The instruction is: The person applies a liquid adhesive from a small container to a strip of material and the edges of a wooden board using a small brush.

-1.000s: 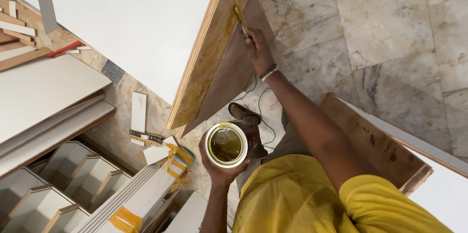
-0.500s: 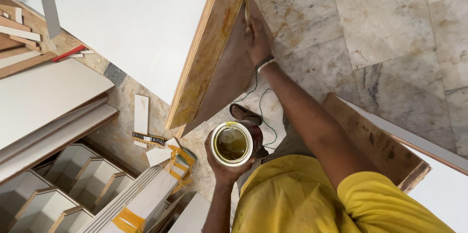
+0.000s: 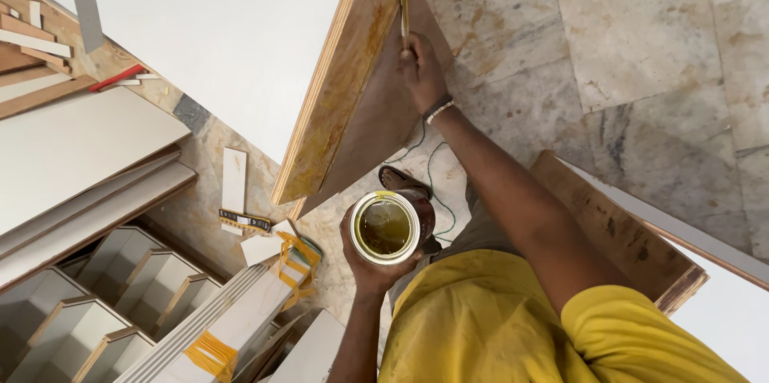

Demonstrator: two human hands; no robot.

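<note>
My right hand (image 3: 422,70) is stretched out and grips a thin yellow-handled brush (image 3: 403,2) pressed against the raw plywood edge (image 3: 344,78) of a large white-faced board (image 3: 232,38) that stands on its side. The edge looks glossy and yellowish along much of its length. My left hand (image 3: 370,264) holds an open round tin (image 3: 385,227) from below, close to my chest; it is partly full of amber-green liquid. A bead bracelet circles my right wrist.
White laminated panels (image 3: 72,151) and stepped white pieces (image 3: 96,303) lie at the left, some tied with yellow tape. A brown board (image 3: 617,231) leans at the right. A sandalled foot (image 3: 400,180) and green cord rest on the marble floor (image 3: 641,46).
My right hand has slid the brush farther up along the board's edge. The tin in my left hand has stayed in about the same place.
</note>
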